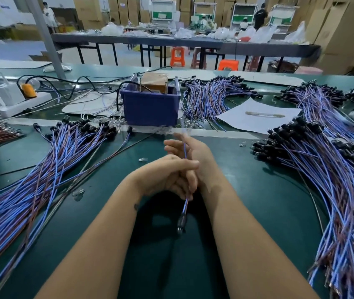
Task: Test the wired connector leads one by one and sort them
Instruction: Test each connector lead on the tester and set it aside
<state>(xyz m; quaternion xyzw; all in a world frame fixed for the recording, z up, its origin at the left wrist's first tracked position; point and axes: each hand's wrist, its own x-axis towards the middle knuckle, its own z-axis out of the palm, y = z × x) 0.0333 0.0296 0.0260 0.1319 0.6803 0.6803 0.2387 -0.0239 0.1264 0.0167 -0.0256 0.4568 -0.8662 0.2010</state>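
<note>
9 o'clock: lead pile fanned on bench, likely sorted stock | centre: left hand and right hand both grasping one lead, connector dangling at 6 o'clock, wire ends aimed at blue tester box | 3 o'clock: second pile

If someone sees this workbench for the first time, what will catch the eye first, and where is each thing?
First come the big heaps of blue and brown wired leads: one pile at the left, one at the right, another behind the blue bin. In the middle, the left hand and right hand hold a single lead, its black connector hanging toward the person. The blue bin stands just beyond the hands.
</note>
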